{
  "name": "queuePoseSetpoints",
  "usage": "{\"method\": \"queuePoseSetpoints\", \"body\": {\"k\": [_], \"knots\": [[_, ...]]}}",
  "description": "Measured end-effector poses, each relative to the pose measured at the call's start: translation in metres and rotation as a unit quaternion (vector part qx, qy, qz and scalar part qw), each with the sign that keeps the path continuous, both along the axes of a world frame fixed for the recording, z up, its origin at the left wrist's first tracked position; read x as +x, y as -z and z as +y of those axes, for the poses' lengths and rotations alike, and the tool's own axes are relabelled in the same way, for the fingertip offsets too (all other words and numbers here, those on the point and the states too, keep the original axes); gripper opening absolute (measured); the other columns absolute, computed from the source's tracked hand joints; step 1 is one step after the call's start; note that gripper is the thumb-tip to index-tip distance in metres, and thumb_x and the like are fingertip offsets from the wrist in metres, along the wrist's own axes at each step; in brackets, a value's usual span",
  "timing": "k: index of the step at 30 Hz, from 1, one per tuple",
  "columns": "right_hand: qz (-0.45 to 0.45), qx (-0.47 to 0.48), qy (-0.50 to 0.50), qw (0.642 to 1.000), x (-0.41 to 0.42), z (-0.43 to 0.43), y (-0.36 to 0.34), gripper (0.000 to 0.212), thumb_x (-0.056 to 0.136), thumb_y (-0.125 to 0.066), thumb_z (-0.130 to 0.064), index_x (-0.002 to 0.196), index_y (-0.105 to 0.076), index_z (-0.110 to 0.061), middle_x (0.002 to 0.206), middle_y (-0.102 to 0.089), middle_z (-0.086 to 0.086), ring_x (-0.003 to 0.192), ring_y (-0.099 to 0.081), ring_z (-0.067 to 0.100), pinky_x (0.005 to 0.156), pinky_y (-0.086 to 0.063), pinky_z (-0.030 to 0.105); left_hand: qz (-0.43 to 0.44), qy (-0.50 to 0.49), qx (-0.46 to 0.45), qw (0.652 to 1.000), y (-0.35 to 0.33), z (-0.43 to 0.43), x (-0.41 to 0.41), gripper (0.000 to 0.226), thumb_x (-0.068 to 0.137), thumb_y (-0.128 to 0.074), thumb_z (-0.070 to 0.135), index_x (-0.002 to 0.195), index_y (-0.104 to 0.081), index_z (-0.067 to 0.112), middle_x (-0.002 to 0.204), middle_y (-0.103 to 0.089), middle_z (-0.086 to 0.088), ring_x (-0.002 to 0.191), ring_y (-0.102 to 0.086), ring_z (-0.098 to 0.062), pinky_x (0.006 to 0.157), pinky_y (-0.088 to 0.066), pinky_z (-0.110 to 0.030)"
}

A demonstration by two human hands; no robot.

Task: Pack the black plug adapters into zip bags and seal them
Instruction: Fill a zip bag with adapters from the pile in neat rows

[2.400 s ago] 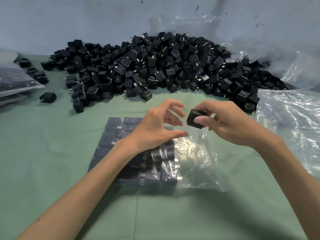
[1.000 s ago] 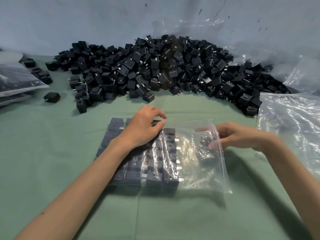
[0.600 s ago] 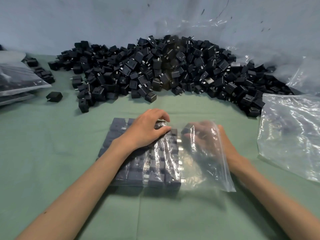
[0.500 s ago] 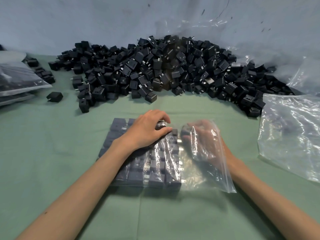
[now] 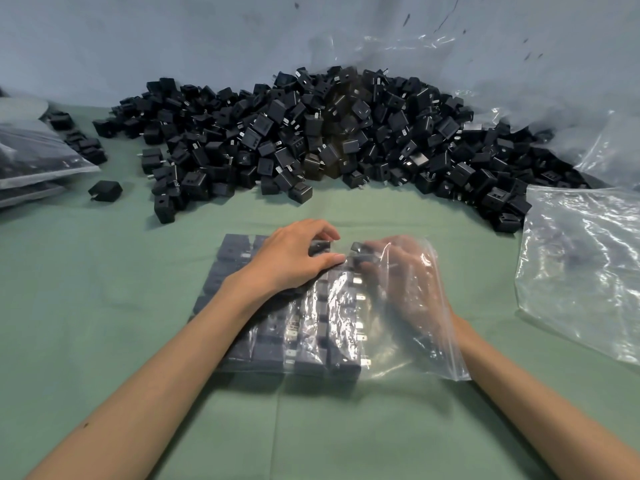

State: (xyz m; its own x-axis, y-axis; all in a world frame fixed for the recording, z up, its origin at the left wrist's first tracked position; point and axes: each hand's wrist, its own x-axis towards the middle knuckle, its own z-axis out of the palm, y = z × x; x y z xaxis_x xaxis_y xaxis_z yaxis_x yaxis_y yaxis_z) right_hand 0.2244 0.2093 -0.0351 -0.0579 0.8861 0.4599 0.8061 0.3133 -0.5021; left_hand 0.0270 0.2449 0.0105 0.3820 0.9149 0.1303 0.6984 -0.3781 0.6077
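Observation:
A clear zip bag [image 5: 412, 348] lies on the green cloth in front of me, its left part filled with rows of black plug adapters [image 5: 263, 348]. My left hand [image 5: 294, 258] rests on top of the bag over the packed rows, fingers curled at the far edge. My right hand [image 5: 401, 271] is inside the bag through its right opening, seen through the plastic, and holds a black adapter [image 5: 362, 252] at the far end of the last row. A big heap of loose black adapters [image 5: 329, 140] lies beyond the bag against the wall.
A stack of empty clear bags [image 5: 585, 271] lies at the right. Filled bags [image 5: 31, 161] are stacked at the left edge, with a single loose adapter [image 5: 105, 190] near them. Green cloth [image 5: 104, 306] covers the table; a grey wall stands behind the heap.
My right hand carried an adapter from above the bag down into its opening and pushed it in to the far end of the rows. My left hand lowered onto the bag.

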Motion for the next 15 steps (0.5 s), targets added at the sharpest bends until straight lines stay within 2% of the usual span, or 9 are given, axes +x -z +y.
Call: {"method": "queuePoseSetpoints", "body": {"k": [2,3,5,7,8,9,12,13,15], "knots": [[0.051,0.065,-0.032,0.996,-0.004,-0.007,0.001,0.024,0.095,-0.059,-0.024,0.116,-0.056,-0.033,0.108,-0.058,-0.001,0.089,-0.059,0.003,0.077,-0.042,0.013,-0.003,0.0,-0.003,1.0,0.0,0.0,0.0,0.034,0.083,-0.068,0.044,0.113,-0.059,0.031,0.104,-0.054,0.021,0.104,-0.052,-0.004,0.093,-0.042,-0.031],[0.071,0.079,-0.041,0.993,-0.005,-0.009,0.003,0.022,0.095,-0.058,-0.025,0.115,-0.054,-0.034,0.107,-0.059,-0.003,0.085,-0.058,-0.003,0.074,-0.046,0.013,-0.005,-0.001,-0.004,1.0,0.0,0.0,0.0,0.034,0.083,-0.069,0.044,0.113,-0.059,0.031,0.104,-0.054,0.021,0.103,-0.052,-0.003,0.093,-0.042,-0.03],[0.1,0.054,-0.031,0.993,-0.006,-0.009,0.003,0.018,0.095,-0.055,-0.03,0.113,-0.058,-0.029,0.109,-0.062,-0.005,0.09,-0.057,-0.001,0.079,-0.054,0.029,-0.009,0.0,-0.006,1.0,0.0,0.0,0.0,0.035,0.082,-0.069,0.044,0.113,-0.059,0.032,0.104,-0.054,0.021,0.102,-0.051,-0.002,0.09,-0.041,-0.027],[0.131,0.05,-0.03,0.99,-0.005,-0.009,0.003,0.012,0.096,-0.051,-0.037,0.106,-0.058,-0.035,0.103,-0.064,-0.012,0.089,-0.062,0.002,0.073,-0.056,0.039,-0.011,0.002,-0.003,1.0,0.0,0.001,0.0,0.035,0.082,-0.069,0.044,0.114,-0.06,0.032,0.103,-0.054,0.022,0.101,-0.051,-0.001,0.088,-0.039,-0.025],[0.153,0.044,-0.054,0.986,-0.004,-0.01,0.002,0.009,0.097,-0.05,-0.038,0.104,-0.055,-0.041,0.1,-0.063,-0.015,0.087,-0.063,0.003,0.069,-0.056,0.038,-0.012,0.004,-0.002,1.0,0.0,0.001,-0.001,0.035,0.082,-0.07,0.043,0.114,-0.06,0.031,0.103,-0.054,0.022,0.101,-0.051,-0.001,0.088,-0.04,-0.025],[0.155,0.05,-0.086,0.983,-0.004,-0.01,-0.002,0.014,0.098,-0.05,-0.034,0.105,-0.053,-0.046,0.101,-0.062,-0.017,0.088,-0.063,0.003,0.07,-0.056,0.038,-0.013,0.007,-0.003,1.0,0.0,0.001,-0.001,0.035,0.082,-0.069,0.043,0.114,-0.06,0.031,0.103,-0.055,0.022,0.101,-0.052,-0.001,0.089,-0.041,-0.026],[0.14,0.135,-0.228,0.954,-0.002,-0.016,-0.014,0.045,0.097,-0.051,-0.011,0.122,-0.048,-0.049,0.107,-0.063,-0.016,0.09,-0.065,0.005,0.07,-0.055,0.027,0.002,0.025,-0.009,1.0,-0.001,0.0,-0.001,0.03,0.089,-0.063,0.038,0.118,-0.061,0.03,0.112,-0.059,0.018,0.109,-0.054,-0.005,0.097,-0.043,-0.032],[0.139,0.128,-0.244,0.951,0.0,-0.013,-0.014,0.047,0.096,-0.05,-0.01,0.125,-0.048,-0.047,0.108,-0.064,-0.011,0.091,-0.065,0.008,0.071,-0.055,0.027,-0.001,0.031,-0.016,0.999,-0.001,0.001,-0.002,0.027,0.092,-0.059,0.034,0.119,-0.061,0.029,0.115,-0.06,0.016,0.111,-0.054,-0.006,0.098,-0.042,-0.032],[0.112,0.073,-0.181,0.974,0.0,-0.007,-0.008,0.03,0.098,-0.047,-0.021,0.122,-0.055,-0.036,0.106,-0.063,-0.006,0.092,-0.06,-0.001,0.071,-0.053,0.024,-0.042,0.031,-0.051,0.997,-0.004,0.002,-0.003,0.025,0.098,-0.049,0.023,0.12,-0.062,0.027,0.116,-0.062,0.016,0.11,-0.055,-0.003,0.096,-0.042,-0.024]]}}
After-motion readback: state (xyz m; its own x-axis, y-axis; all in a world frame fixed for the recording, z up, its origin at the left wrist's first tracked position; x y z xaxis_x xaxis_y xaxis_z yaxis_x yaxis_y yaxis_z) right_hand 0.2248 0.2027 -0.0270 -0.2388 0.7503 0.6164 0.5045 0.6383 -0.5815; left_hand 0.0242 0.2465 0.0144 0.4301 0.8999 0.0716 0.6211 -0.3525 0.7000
